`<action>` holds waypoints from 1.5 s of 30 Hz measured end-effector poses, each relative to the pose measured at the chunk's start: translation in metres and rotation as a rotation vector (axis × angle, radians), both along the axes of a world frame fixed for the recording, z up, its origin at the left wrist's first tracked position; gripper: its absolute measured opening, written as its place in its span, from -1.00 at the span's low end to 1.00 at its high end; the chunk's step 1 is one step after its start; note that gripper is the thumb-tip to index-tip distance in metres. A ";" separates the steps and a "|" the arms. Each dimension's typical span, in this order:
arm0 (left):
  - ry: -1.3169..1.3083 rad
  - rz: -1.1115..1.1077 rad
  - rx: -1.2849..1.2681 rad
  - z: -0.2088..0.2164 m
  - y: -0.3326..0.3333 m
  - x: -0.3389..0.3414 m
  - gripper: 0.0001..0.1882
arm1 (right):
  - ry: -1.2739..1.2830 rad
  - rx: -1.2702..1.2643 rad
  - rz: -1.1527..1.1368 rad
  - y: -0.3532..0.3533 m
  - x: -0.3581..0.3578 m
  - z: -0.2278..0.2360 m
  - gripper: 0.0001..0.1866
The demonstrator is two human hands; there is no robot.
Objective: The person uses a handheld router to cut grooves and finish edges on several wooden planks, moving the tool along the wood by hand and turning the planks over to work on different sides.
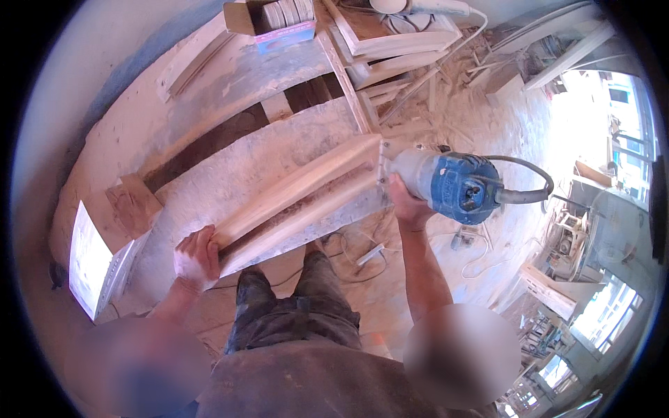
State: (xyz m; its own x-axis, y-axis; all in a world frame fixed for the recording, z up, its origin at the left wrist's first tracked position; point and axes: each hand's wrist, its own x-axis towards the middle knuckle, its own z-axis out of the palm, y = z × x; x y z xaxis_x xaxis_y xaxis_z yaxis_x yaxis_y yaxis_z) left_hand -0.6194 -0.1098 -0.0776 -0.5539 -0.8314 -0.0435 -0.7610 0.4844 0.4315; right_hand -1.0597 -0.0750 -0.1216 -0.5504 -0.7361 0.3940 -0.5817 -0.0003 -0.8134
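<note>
A long pale wooden workpiece [300,177] with a dark lengthwise gap lies slanting across the dusty workbench [293,132]. At its near left end, my left hand [197,255] is closed round the wood. My right hand [408,202] grips the pale lower body of a blue corded router [463,187]. The tool lies on its side, its base against the far right end of the workpiece. Its dark cord [533,167] loops off to the right. The bit is hidden from view.
An open box of round discs [287,17] sits at the bench's back. Wooden frames [397,49] are stacked beside it. Long slots [209,139] cut through the bench top. At left stand a wood block [132,205] and an open carton [90,258]. Cables trail over the sawdust-covered floor [481,244].
</note>
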 end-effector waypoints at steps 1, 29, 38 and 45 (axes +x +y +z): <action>-0.004 0.001 0.004 0.001 -0.001 -0.001 -0.74 | 0.009 0.012 0.010 -0.003 -0.002 -0.002 -0.23; 0.158 0.200 -0.232 0.007 0.013 0.004 -0.79 | -0.356 -0.004 0.342 -0.088 -0.008 0.030 -0.33; 0.882 0.951 0.061 -0.031 0.118 0.064 -0.05 | -0.286 -0.039 0.424 -0.086 -0.001 0.027 -0.31; 1.144 1.051 0.789 -0.048 0.137 0.035 -0.06 | -0.337 0.045 0.450 -0.071 0.031 0.029 -0.35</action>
